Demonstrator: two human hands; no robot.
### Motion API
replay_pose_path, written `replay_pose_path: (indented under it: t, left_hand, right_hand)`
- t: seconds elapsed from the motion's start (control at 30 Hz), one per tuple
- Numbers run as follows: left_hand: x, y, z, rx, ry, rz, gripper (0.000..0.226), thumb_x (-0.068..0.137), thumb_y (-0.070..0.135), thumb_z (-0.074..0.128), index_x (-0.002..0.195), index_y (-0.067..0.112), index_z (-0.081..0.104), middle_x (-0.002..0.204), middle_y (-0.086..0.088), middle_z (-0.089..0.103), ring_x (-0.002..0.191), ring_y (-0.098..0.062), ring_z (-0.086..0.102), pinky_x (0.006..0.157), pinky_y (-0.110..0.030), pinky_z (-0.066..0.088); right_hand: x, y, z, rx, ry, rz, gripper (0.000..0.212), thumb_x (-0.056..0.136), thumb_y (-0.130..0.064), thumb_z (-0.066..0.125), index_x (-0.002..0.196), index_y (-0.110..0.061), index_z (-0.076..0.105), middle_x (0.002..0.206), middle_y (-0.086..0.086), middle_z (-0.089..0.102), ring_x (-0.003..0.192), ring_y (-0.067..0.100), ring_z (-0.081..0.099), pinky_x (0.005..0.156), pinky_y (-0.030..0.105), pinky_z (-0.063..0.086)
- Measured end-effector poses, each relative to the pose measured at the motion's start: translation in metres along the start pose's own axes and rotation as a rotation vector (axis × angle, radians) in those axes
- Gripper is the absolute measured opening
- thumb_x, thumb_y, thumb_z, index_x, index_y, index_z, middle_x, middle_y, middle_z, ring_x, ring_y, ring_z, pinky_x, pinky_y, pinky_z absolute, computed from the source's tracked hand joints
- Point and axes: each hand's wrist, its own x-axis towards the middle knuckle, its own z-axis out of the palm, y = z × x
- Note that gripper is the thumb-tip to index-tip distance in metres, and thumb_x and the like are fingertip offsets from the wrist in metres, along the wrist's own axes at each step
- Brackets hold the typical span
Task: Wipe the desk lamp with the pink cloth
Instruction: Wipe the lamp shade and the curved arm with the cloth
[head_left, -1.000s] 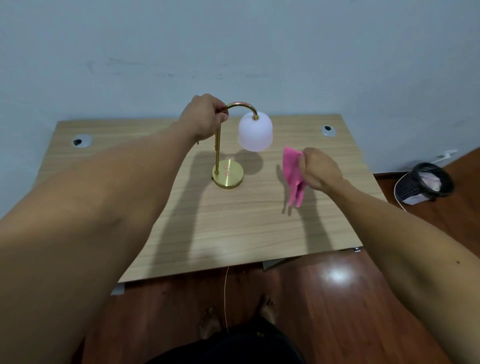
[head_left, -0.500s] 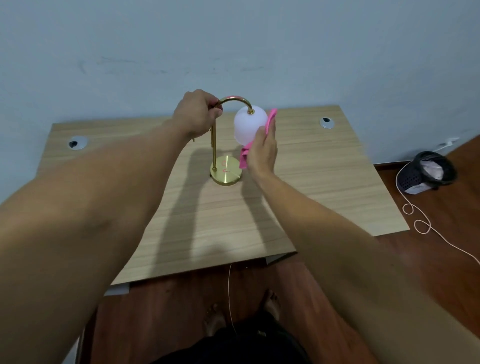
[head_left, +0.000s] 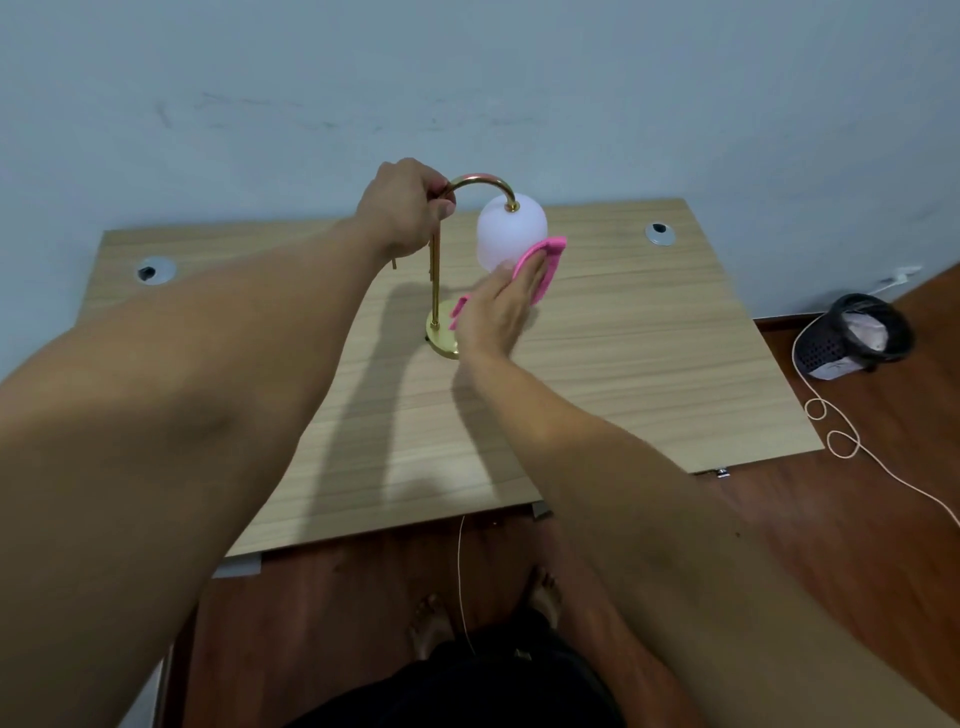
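One desk (head_left: 623, 364), pale wood grain, set against a blue-grey wall. Two round cable holes at its far corners: one at 10 o'clock (head_left: 154, 270), one at 2 o'clock (head_left: 660, 232).

One wastebasket (head_left: 857, 338), dark mesh, on the floor at 3 o'clock of the desk, tipped on its side with pale contents showing. One thin cord (head_left: 841, 441) looped on the floor beside it.

One desk lamp (head_left: 511, 231), near the desk's middle toward 12 o'clock: brass round base, upright brass stem, curved neck, white frosted shade hanging from it.

One left hand (head_left: 408, 205), closed in a fist around the top of the stem where the neck bends.

One right hand (head_left: 501, 306), fingers flat and held together, pressing the cloth against the shade's lower side at 5 o'clock.

One pink cloth (head_left: 548, 260), caught between palm and shade, edges showing beyond the fingertips and below the thumb.
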Motion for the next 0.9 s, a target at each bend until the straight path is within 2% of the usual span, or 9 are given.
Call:
replay_pose_path:
  t: [0.07, 0.2, 0.33, 0.43, 0.53, 0.63, 0.7, 0.77, 0.9]
  left_hand:
    - [0.0, -0.001, 0.001, -0.003, -0.005, 0.003, 0.014, 0.093, 0.02, 0.062, 0.093, 0.017, 0.077, 0.083, -0.008, 0.069, 0.078, -0.023, 0.061, 0.08, -0.034, 0.053]
    - [-0.001, -0.001, 0.001, -0.005, -0.003, 0.005, 0.015, 0.094, 0.022, 0.062, 0.093, 0.019, 0.077, 0.084, -0.008, 0.07, 0.079, -0.025, 0.063, 0.081, -0.036, 0.054]
    - [-0.001, -0.001, 0.001, -0.006, -0.008, -0.005, 0.013, 0.093, 0.024, 0.062, 0.087, 0.025, 0.074, 0.086, -0.009, 0.071, 0.082, -0.027, 0.064, 0.08, -0.035, 0.054]
    - [-0.001, -0.002, 0.001, -0.003, -0.013, -0.005, 0.013, 0.093, 0.023, 0.061, 0.085, 0.026, 0.072, 0.082, -0.007, 0.069, 0.078, -0.026, 0.061, 0.075, -0.031, 0.05]
    - [0.0, -0.002, 0.0, 0.0, -0.014, 0.002, 0.014, 0.093, 0.022, 0.062, 0.086, 0.023, 0.074, 0.078, -0.005, 0.067, 0.077, -0.025, 0.061, 0.072, -0.027, 0.044]
    - [0.0, -0.002, 0.001, -0.004, -0.01, -0.007, 0.015, 0.093, 0.022, 0.062, 0.09, 0.02, 0.076, 0.082, -0.007, 0.069, 0.079, -0.026, 0.062, 0.074, -0.03, 0.05]
    - [0.0, -0.002, 0.002, -0.001, -0.006, -0.003, 0.015, 0.093, 0.022, 0.062, 0.092, 0.019, 0.077, 0.083, -0.007, 0.07, 0.08, -0.027, 0.064, 0.077, -0.034, 0.053]
    - [0.0, -0.002, 0.002, 0.003, 0.001, 0.004, 0.015, 0.094, 0.023, 0.062, 0.092, 0.02, 0.077, 0.08, -0.005, 0.069, 0.079, -0.027, 0.064, 0.078, -0.035, 0.054]
    - [0.0, 0.0, 0.002, 0.006, -0.002, -0.008, 0.014, 0.094, 0.024, 0.063, 0.092, 0.02, 0.076, 0.075, 0.0, 0.065, 0.078, -0.025, 0.062, 0.075, -0.034, 0.052]
  right_hand:
    - [0.03, -0.006, -0.01, -0.026, 0.021, -0.014, 0.053, 0.111, -0.025, 0.033, 0.162, -0.016, 0.029, 0.168, 0.008, 0.033, 0.15, 0.028, 0.039, 0.121, 0.036, 0.034]
    - [0.073, -0.016, -0.03, -0.082, -0.119, 0.127, 0.05, 0.11, -0.026, 0.032, 0.159, -0.021, 0.038, 0.156, 0.011, 0.049, 0.138, 0.03, 0.049, 0.104, 0.029, 0.041]
    - [0.045, -0.002, -0.02, -0.103, -0.1, -0.035, 0.057, 0.109, -0.033, 0.028, 0.165, -0.031, 0.019, 0.17, 0.002, 0.03, 0.149, 0.027, 0.039, 0.12, 0.041, 0.036]
    - [0.007, 0.016, -0.006, -0.082, -0.059, -0.066, 0.058, 0.11, -0.033, 0.028, 0.165, -0.018, 0.016, 0.174, 0.006, 0.012, 0.158, 0.028, 0.024, 0.124, 0.047, 0.032]
    - [0.003, 0.01, -0.003, -0.071, -0.023, -0.055, 0.063, 0.106, -0.036, 0.027, 0.163, -0.01, 0.023, 0.172, 0.011, 0.017, 0.159, 0.026, 0.018, 0.128, 0.046, 0.023]
    - [0.035, -0.012, -0.01, -0.119, 0.018, -0.092, 0.059, 0.105, -0.033, 0.03, 0.159, -0.013, 0.038, 0.167, 0.003, 0.035, 0.155, 0.018, 0.029, 0.128, 0.042, 0.023]
    - [0.061, -0.03, -0.016, -0.194, -0.068, -0.128, 0.05, 0.104, -0.031, 0.034, 0.147, -0.024, 0.057, 0.152, -0.007, 0.056, 0.144, 0.012, 0.045, 0.125, 0.039, 0.027]
    - [0.079, -0.044, -0.018, -0.269, -0.209, -0.114, 0.038, 0.101, -0.033, 0.037, 0.118, -0.032, 0.071, 0.123, -0.009, 0.071, 0.121, 0.015, 0.058, 0.117, 0.046, 0.037]
    - [0.093, -0.048, -0.019, -0.184, -0.309, -0.054, 0.032, 0.096, -0.036, 0.046, 0.091, -0.025, 0.076, 0.094, -0.006, 0.072, 0.102, 0.023, 0.065, 0.1, 0.05, 0.051]
